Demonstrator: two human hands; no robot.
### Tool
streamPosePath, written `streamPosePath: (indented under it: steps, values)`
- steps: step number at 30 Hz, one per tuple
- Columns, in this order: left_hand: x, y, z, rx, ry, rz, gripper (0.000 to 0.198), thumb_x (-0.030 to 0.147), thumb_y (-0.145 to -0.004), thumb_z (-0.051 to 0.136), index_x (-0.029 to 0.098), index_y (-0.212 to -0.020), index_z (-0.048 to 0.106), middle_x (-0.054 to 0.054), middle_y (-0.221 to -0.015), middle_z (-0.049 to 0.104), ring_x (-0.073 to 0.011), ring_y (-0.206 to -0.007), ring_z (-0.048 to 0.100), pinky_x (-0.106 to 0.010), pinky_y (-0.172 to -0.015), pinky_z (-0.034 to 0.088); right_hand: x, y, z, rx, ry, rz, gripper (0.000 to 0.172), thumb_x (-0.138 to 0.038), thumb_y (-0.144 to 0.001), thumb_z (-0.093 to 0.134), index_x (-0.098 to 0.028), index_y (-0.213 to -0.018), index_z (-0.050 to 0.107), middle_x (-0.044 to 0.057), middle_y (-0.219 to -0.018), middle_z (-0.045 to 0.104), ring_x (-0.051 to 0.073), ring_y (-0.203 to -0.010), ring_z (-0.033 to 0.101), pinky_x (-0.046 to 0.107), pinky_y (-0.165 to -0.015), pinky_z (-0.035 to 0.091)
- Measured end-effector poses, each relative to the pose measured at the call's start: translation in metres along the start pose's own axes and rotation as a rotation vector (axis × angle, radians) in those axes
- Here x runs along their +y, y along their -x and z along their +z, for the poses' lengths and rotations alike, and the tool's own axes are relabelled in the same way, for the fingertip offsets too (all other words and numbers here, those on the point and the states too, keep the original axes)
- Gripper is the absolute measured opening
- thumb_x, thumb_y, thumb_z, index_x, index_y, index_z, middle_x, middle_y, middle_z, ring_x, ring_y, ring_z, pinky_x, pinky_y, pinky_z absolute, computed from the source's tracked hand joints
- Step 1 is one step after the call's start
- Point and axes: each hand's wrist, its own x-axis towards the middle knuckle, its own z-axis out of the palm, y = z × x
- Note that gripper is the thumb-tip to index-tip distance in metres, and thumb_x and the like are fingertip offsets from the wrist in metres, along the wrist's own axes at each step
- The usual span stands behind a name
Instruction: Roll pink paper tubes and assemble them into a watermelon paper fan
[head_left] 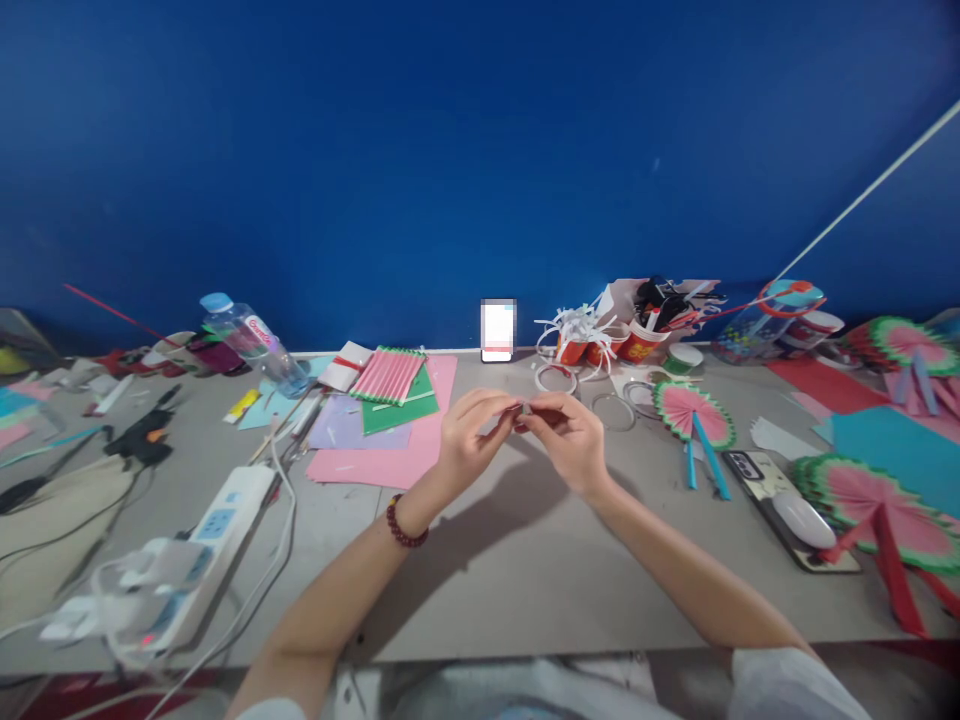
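My left hand [476, 432] and my right hand [568, 436] meet above the middle of the table, fingertips touching. Both are closed in a pinch. Something small and greyish may sit between the fingertips, too small to name. A beaded bracelet [406, 521] circles my left wrist. Left of my left hand lie pink paper [345, 468], green paper [420, 399] and a pleated pink sheet with green edges [388, 375]. To the right of my right hand are a ring-shaped roll [613, 411] and a pink-and-green paper fan [694, 412] with blue strips.
A phone [499, 330] stands against the blue wall. At left are a power strip [217, 545] with cables, a glue gun [146, 430] and a tilted bottle [259, 345]. At right are paper cups [643, 343], another phone [780, 500] under a mouse [802, 517], and a larger fan [874, 497].
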Motion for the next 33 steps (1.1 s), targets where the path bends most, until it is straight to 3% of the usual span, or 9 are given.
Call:
streamPosePath:
  steps: [7, 14, 21, 27, 33]
  values:
    - [0.001, -0.001, -0.002, -0.060, 0.039, -0.020, 0.017, 0.013, -0.083, 0.056, 0.018, -0.096, 0.065, -0.007, -0.090, 0.068, -0.0153, -0.083, 0.064, -0.030, -0.074, 0.054, 0.000, -0.002, -0.004, -0.052, -0.029, 0.103, 0.025, -0.030, -0.067, 0.076, -0.019, -0.080, 0.059, 0.000, -0.072, 0.068, 0.016, -0.065, 0.069, 0.029, -0.064, 0.060]
    - [0.006, -0.002, -0.001, -0.119, 0.082, -0.011, 0.026, 0.012, -0.081, 0.053, 0.019, -0.104, 0.063, -0.009, -0.097, 0.066, -0.0167, -0.088, 0.063, -0.032, -0.076, 0.054, 0.002, -0.002, -0.007, -0.077, -0.009, -0.002, 0.019, -0.031, -0.072, 0.072, -0.021, -0.085, 0.063, 0.001, -0.076, 0.066, 0.015, -0.066, 0.068, 0.030, -0.065, 0.059]
    - [-0.001, -0.007, -0.004, -0.177, 0.023, -0.019, 0.021, 0.019, -0.081, 0.060, 0.018, -0.102, 0.061, -0.009, -0.096, 0.067, -0.0173, -0.089, 0.063, -0.033, -0.078, 0.052, 0.001, -0.004, -0.012, -0.079, 0.108, -0.096, 0.015, -0.031, -0.076, 0.069, -0.021, -0.085, 0.063, 0.004, -0.083, 0.065, 0.017, -0.076, 0.067, 0.031, -0.069, 0.058]
    - [-0.018, -0.003, -0.008, -0.120, -0.265, 0.160, 0.015, 0.017, -0.082, 0.060, 0.021, -0.096, 0.062, -0.005, -0.091, 0.070, -0.0172, -0.088, 0.063, -0.032, -0.078, 0.047, 0.002, -0.008, -0.013, -0.131, 0.246, -0.201, 0.009, -0.026, -0.080, 0.065, -0.022, -0.087, 0.063, 0.003, -0.084, 0.065, 0.015, -0.079, 0.063, 0.029, -0.074, 0.054]
    - [-0.032, 0.004, -0.013, -0.090, -0.372, 0.327, 0.022, 0.013, -0.081, 0.061, 0.023, -0.101, 0.060, -0.004, -0.091, 0.071, -0.0161, -0.086, 0.065, -0.031, -0.075, 0.046, 0.002, -0.009, -0.012, -0.211, 0.183, -0.080, 0.023, -0.035, -0.074, 0.070, -0.020, -0.088, 0.061, 0.004, -0.085, 0.065, 0.015, -0.076, 0.062, 0.030, -0.072, 0.054]
